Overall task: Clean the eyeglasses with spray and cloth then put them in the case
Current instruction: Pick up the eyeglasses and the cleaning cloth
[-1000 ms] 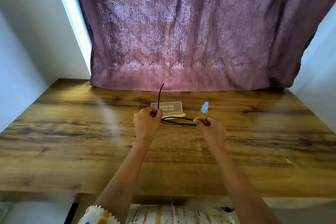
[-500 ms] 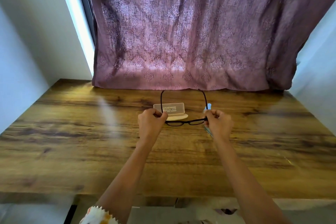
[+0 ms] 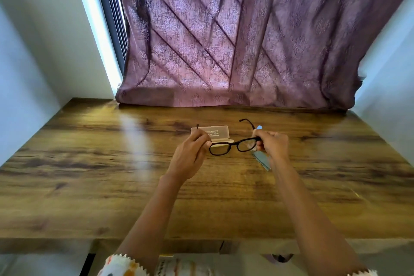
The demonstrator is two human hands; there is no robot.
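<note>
1. Black-framed eyeglasses (image 3: 233,145): centre of frame, held above the counter (image 3: 89,175), temples unfolded and pointing away.
2. Left hand (image 3: 192,152): fingers curled, pinching the left temple.
3. Right hand (image 3: 272,144): fingers curled round the right hinge.
4. Case (image 3: 210,133): translucent, open, behind the glasses; its printed lines are too small to read.
5. Spray bottle (image 3: 259,127): only the blue cap shows, above the right hand.
6. Cloth (image 3: 261,159): pale blue, on the counter under the right wrist.

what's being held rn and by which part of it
The black eyeglasses, held by both hands: the left hand pinches one temple arm near its hinge, and the right hand grips the other temple arm near its hinge.
</note>
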